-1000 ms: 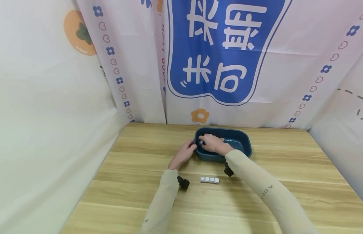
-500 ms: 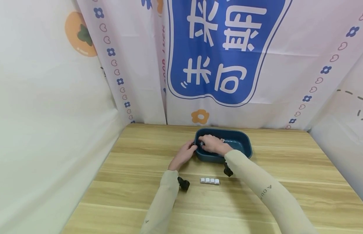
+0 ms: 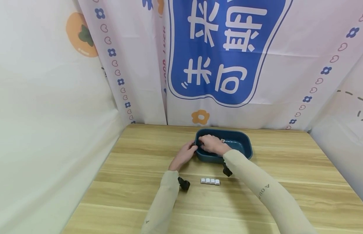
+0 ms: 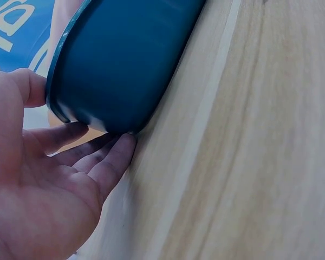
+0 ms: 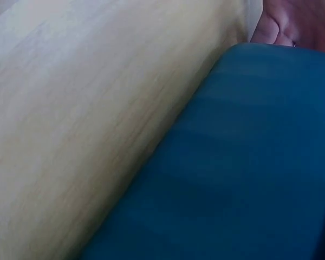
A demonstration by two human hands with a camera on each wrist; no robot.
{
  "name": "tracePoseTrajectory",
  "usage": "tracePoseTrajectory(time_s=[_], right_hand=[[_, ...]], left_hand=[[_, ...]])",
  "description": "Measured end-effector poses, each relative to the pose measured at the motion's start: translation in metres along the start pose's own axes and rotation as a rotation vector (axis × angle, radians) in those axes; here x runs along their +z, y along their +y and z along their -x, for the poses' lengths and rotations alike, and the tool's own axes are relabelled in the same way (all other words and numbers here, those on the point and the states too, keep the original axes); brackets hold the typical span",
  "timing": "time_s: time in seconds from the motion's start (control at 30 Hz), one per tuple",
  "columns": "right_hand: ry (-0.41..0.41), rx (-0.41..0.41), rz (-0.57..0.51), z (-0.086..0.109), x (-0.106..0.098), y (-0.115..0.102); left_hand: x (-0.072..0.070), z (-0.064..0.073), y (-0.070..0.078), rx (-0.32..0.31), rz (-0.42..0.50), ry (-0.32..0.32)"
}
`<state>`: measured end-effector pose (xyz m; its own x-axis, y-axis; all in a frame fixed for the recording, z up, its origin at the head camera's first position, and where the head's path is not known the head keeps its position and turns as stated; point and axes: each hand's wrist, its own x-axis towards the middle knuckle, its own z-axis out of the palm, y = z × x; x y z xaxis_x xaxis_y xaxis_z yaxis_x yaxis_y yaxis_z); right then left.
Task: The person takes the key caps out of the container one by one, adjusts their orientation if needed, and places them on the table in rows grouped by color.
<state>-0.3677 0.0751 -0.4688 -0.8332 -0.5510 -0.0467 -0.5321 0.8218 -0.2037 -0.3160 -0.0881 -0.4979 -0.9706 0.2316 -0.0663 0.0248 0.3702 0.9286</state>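
A dark teal plastic box point(image 3: 210, 159) with rounded corners stands at the back of the table. My left hand point(image 3: 185, 154) holds its left end. In the left wrist view, the thumb of that left hand point(image 4: 49, 179) is at the rim while the other fingertips touch the outer wall lower down. Inside the box, at its left end, is my right hand point(image 3: 212, 144) with bent fingers pointing down. Whatever lies under those fingertips is hidden. A small pale piece point(image 3: 222, 140) shows beside the right hand. The right wrist view has mostly the box's outer wall point(image 5: 233, 157).
In front of the box, a short row of white keycaps point(image 3: 210, 181) sits on the wood-grain table point(image 3: 134, 182). Printed cloth point(image 3: 181, 110) hangs directly behind the table, and pale cloth walls stand at both sides.
A small dark piece with a white mark, seen earlier at my right fingertips, has dropped lower and is no longer visible. My left hand and the box stay in place.
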Motion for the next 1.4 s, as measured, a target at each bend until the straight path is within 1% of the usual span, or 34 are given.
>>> tracePoseTrajectory(time_s=[0.17,0.4,0.6,0.83,1.0,1.17,1.4], right_hand=[[-0.006,-0.003,-0.012,0.001,0.0,0.001],[0.073,-0.014,-0.088,0.002,-0.003,0.01],[0.091,0.018,-0.115,0.007,-0.009,0.015],[0.095,0.036,-0.134,0.013,-0.019,0.016],[0.134,0.024,-0.165,0.017,-0.021,0.016],[0.167,0.011,-0.17,0.022,-0.02,0.016],[0.215,0.005,-0.193,0.032,-0.026,0.015]], left_hand=[[0.001,0.0,0.001,-0.009,0.018,-0.006],[0.002,-0.002,0.003,-0.019,0.013,-0.003],[0.004,-0.003,0.002,-0.034,0.032,-0.013],[0.004,-0.004,0.001,-0.014,0.069,-0.018],[0.003,-0.004,0.002,-0.008,0.077,-0.017],[0.003,-0.004,-0.001,0.001,0.07,-0.016],[0.003,-0.003,0.0,-0.014,0.07,-0.017]])
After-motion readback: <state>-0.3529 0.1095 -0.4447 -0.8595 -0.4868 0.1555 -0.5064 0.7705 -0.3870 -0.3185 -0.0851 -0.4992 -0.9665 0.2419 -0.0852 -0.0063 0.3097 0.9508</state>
